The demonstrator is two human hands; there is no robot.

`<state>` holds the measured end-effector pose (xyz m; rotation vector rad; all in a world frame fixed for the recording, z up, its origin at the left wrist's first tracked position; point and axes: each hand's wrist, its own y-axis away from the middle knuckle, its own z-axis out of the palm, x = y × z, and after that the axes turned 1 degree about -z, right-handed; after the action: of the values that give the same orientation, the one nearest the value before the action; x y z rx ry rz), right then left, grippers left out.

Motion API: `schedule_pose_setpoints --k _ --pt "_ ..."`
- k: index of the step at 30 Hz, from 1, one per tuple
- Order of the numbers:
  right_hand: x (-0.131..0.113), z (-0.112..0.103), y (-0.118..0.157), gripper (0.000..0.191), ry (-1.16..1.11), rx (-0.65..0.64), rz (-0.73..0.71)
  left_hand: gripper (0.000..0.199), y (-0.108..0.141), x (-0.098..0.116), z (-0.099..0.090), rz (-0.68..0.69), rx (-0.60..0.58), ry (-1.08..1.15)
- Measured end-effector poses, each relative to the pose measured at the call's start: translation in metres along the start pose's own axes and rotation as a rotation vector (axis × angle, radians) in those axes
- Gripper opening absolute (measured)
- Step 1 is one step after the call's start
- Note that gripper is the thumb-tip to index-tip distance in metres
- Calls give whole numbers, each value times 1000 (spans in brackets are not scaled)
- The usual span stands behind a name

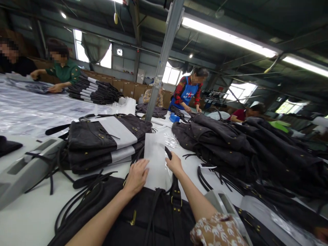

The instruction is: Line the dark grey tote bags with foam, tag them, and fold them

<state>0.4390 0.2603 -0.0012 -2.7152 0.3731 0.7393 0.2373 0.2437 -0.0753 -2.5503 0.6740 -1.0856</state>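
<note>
head view, near bag: a near bag [118, 208] in black is lying on the white table [20, 212], under the person's forearms.
buckle: a gold-coloured buckle [176, 202] is sitting on the strap at the near bag's far side, right of its middle.
white sheet: the white sheet [155, 157] is rising at the far edge of the near bag, between the two hands.
left hand: the left hand [137, 175] is bending its fingers at the sheet's left edge, above the near bag; whether it is gripping cannot be told.
right hand: the right hand [174, 163] is closing its fingers on a dark handle [168, 152], beyond the near bag and beside the sheet's right edge.
banded stack: a banded stack [84, 136] of black bags is lying beyond and left of the near bag.
grey device: a grey device [25, 167] is resting left of the near bag.
heap: a heap of dark bags [212, 136] is lying beyond and right of the near bag.
co-worker: a co-worker in a blue apron [188, 92] is bending forward, well beyond the near bag.
</note>
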Motion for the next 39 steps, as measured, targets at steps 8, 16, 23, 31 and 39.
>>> schedule_pose_setpoints --k 8,16,23,31,39 --pt "-20 -30 -6 32 -173 8 -330 37 -106 -12 -41 -259 216 576" --pt "-35 -38 -22 52 28 254 -535 71 -120 13 -53 -293 -195 818" --pt "-62 -60 -30 20 418 105 -802 74 -123 26 -62 -240 -205 659" --pt "-72 -62 -32 17 -286 -343 -536 71 -117 22 -68 -268 -109 711" --pt "-65 -49 -44 57 -396 -488 -336 71 -123 8 -59 -186 -10 602"
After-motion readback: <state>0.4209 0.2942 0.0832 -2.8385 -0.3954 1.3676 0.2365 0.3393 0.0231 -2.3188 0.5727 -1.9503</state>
